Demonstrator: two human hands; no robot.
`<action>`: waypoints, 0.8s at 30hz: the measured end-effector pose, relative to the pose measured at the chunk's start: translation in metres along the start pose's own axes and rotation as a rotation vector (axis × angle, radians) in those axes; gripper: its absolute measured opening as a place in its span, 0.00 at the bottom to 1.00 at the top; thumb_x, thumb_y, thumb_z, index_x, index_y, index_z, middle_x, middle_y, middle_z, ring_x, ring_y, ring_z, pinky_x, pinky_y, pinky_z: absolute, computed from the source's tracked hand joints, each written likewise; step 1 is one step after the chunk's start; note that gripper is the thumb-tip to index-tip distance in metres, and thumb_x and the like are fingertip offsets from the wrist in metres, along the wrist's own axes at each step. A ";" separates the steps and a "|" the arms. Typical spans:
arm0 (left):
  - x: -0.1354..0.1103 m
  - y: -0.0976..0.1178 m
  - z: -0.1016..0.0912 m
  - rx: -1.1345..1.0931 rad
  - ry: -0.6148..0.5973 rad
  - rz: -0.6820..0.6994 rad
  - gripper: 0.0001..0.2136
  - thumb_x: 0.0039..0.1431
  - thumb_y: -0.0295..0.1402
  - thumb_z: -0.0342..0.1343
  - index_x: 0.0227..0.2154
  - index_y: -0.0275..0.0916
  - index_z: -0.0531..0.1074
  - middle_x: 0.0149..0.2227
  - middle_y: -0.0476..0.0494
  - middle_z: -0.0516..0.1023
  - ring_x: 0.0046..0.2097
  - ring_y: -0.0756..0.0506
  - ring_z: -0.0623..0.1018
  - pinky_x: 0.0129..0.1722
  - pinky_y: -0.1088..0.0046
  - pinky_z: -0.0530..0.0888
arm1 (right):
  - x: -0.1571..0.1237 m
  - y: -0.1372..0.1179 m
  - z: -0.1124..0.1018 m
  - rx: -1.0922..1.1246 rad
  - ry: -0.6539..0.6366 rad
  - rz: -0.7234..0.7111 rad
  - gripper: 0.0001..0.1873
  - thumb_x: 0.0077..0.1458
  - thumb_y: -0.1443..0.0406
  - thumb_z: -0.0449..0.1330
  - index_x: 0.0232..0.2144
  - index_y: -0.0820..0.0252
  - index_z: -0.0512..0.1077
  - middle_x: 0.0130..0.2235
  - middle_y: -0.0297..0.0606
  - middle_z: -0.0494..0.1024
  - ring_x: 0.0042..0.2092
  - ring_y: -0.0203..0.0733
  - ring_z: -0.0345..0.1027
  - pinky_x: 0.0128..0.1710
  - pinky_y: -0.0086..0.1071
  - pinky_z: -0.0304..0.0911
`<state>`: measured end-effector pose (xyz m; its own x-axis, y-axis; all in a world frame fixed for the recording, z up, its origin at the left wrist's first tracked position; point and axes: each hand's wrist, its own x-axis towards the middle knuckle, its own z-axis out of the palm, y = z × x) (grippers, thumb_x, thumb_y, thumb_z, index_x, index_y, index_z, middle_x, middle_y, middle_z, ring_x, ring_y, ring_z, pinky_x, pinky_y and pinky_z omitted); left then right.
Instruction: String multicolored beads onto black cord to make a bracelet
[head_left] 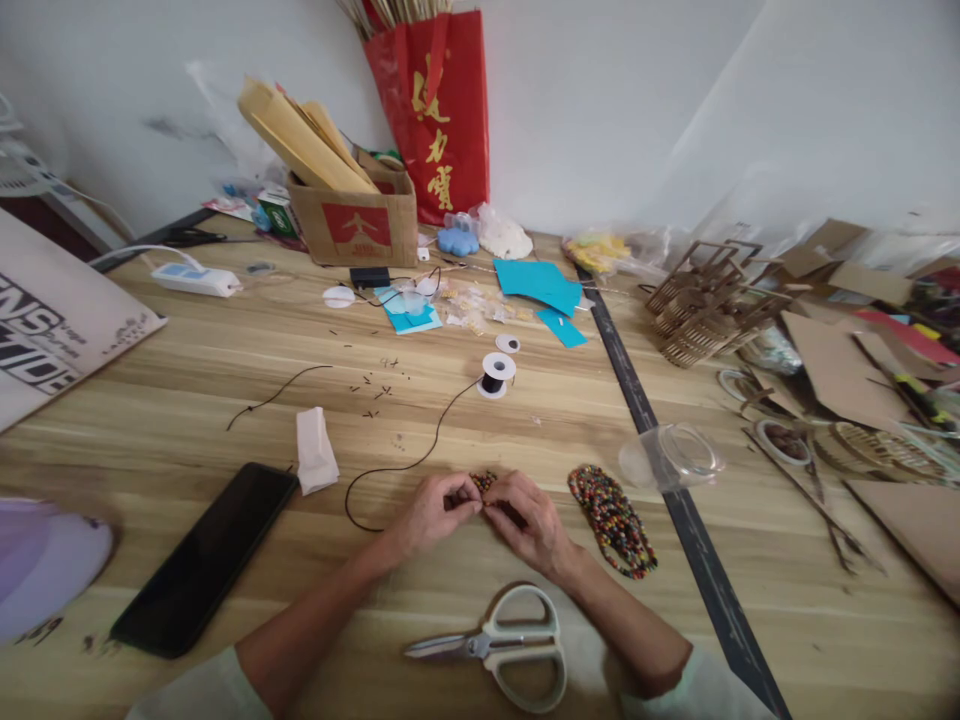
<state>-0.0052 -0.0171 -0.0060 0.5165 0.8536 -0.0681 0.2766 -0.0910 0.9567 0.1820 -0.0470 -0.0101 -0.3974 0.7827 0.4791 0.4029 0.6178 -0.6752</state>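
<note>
My left hand [435,512] and my right hand [531,515] meet over the table, thumbs and fingertips pinched closely together. A small string of multicoloured beads [484,480] shows between and just behind the fingers; most of it is hidden. Black cord [409,466] runs from a white spool [498,372], loops round to the left and goes out of sight at my left hand. Right of my right hand lies a coiled bundle of multicoloured bead strands [611,522]. White-handled scissors [517,643] lie nearer to me, blades pointing left.
A black phone [206,560] and a folded white paper [316,450] lie on the left. Short cord scraps [375,385] are scattered beyond. At the back stand a cardboard box [360,225] and a red bag [450,120]. Woven baskets [686,310] and cardboard crowd the right.
</note>
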 end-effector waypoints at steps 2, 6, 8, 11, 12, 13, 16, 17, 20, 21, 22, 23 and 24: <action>0.000 0.000 0.000 0.002 -0.002 0.000 0.04 0.52 0.28 0.55 0.26 0.34 0.72 0.25 0.49 0.72 0.28 0.51 0.69 0.28 0.78 0.66 | 0.000 0.001 0.000 0.011 -0.005 0.003 0.05 0.61 0.69 0.55 0.38 0.58 0.70 0.35 0.41 0.74 0.38 0.41 0.68 0.38 0.34 0.67; 0.000 0.001 0.000 -0.008 0.001 0.008 0.04 0.52 0.30 0.55 0.26 0.35 0.72 0.24 0.49 0.72 0.28 0.51 0.69 0.28 0.78 0.66 | 0.000 0.001 0.000 0.039 -0.010 0.010 0.04 0.61 0.67 0.55 0.37 0.58 0.70 0.35 0.40 0.75 0.38 0.40 0.69 0.38 0.33 0.67; 0.000 0.001 -0.001 -0.009 -0.007 0.006 0.05 0.52 0.30 0.55 0.26 0.35 0.72 0.25 0.49 0.73 0.28 0.51 0.70 0.29 0.77 0.66 | 0.001 0.000 -0.001 0.049 -0.008 0.017 0.04 0.61 0.67 0.55 0.37 0.58 0.71 0.34 0.40 0.75 0.37 0.40 0.69 0.38 0.33 0.67; 0.000 0.000 -0.001 0.002 -0.010 0.000 0.05 0.53 0.30 0.55 0.26 0.35 0.72 0.25 0.49 0.73 0.28 0.51 0.69 0.29 0.77 0.66 | 0.002 -0.001 -0.001 0.062 -0.003 0.029 0.05 0.61 0.67 0.55 0.37 0.59 0.71 0.34 0.40 0.75 0.37 0.40 0.69 0.37 0.32 0.67; 0.000 0.000 -0.001 0.006 -0.009 -0.002 0.05 0.53 0.30 0.55 0.26 0.35 0.72 0.25 0.49 0.73 0.28 0.51 0.69 0.29 0.77 0.66 | 0.002 -0.001 -0.001 0.066 -0.002 0.033 0.05 0.61 0.67 0.55 0.37 0.59 0.72 0.34 0.40 0.75 0.37 0.40 0.69 0.37 0.32 0.67; 0.000 0.000 0.000 0.009 -0.007 -0.002 0.04 0.53 0.29 0.55 0.26 0.35 0.72 0.25 0.49 0.73 0.28 0.51 0.69 0.29 0.78 0.65 | 0.002 -0.001 -0.001 0.069 -0.001 0.036 0.05 0.61 0.67 0.55 0.37 0.59 0.72 0.34 0.41 0.75 0.37 0.40 0.69 0.37 0.32 0.67; 0.000 0.000 -0.001 0.007 -0.007 -0.004 0.04 0.52 0.30 0.55 0.26 0.35 0.73 0.25 0.48 0.73 0.29 0.50 0.69 0.29 0.78 0.66 | 0.002 -0.003 -0.002 0.073 0.001 0.044 0.06 0.61 0.67 0.55 0.38 0.59 0.72 0.35 0.41 0.75 0.38 0.40 0.69 0.38 0.33 0.68; 0.000 0.000 -0.001 0.005 -0.008 -0.007 0.05 0.52 0.30 0.55 0.26 0.35 0.73 0.25 0.48 0.73 0.29 0.50 0.70 0.29 0.77 0.66 | 0.002 -0.003 -0.002 0.071 -0.001 0.044 0.06 0.61 0.67 0.54 0.38 0.59 0.72 0.35 0.42 0.75 0.38 0.40 0.70 0.39 0.33 0.68; 0.000 0.002 -0.001 0.005 -0.002 -0.013 0.05 0.52 0.30 0.55 0.26 0.35 0.73 0.25 0.49 0.73 0.28 0.50 0.70 0.29 0.77 0.66 | 0.002 -0.004 -0.003 0.062 -0.009 0.037 0.07 0.62 0.67 0.54 0.39 0.59 0.72 0.36 0.42 0.75 0.39 0.40 0.70 0.39 0.33 0.68; -0.001 0.003 -0.001 0.008 -0.002 -0.014 0.05 0.52 0.30 0.55 0.26 0.35 0.73 0.25 0.49 0.73 0.28 0.50 0.70 0.29 0.77 0.66 | 0.002 -0.004 -0.003 0.060 -0.009 0.035 0.07 0.62 0.68 0.54 0.40 0.59 0.72 0.36 0.42 0.75 0.40 0.40 0.70 0.39 0.33 0.68; -0.001 0.003 -0.001 0.010 -0.002 -0.015 0.05 0.52 0.30 0.55 0.26 0.35 0.72 0.25 0.49 0.73 0.28 0.50 0.70 0.29 0.77 0.66 | 0.002 -0.003 -0.003 0.059 -0.010 0.034 0.08 0.62 0.68 0.54 0.40 0.59 0.72 0.37 0.42 0.75 0.40 0.40 0.70 0.39 0.33 0.68; 0.000 0.003 -0.001 0.011 -0.003 -0.015 0.05 0.52 0.30 0.55 0.26 0.35 0.72 0.25 0.49 0.73 0.28 0.50 0.70 0.29 0.77 0.66 | 0.002 -0.003 -0.003 0.060 -0.011 0.033 0.08 0.61 0.68 0.54 0.41 0.59 0.72 0.37 0.42 0.75 0.40 0.40 0.70 0.40 0.34 0.68; 0.000 0.003 -0.001 0.011 -0.005 -0.017 0.05 0.52 0.30 0.55 0.26 0.35 0.72 0.25 0.49 0.73 0.28 0.50 0.70 0.29 0.77 0.66 | 0.002 -0.003 -0.003 0.062 -0.012 0.031 0.08 0.61 0.68 0.54 0.41 0.59 0.72 0.37 0.43 0.75 0.40 0.41 0.70 0.40 0.34 0.68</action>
<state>-0.0055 -0.0172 -0.0024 0.5155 0.8526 -0.0854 0.2941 -0.0824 0.9522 0.1826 -0.0470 -0.0056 -0.3955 0.8001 0.4511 0.3633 0.5874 -0.7232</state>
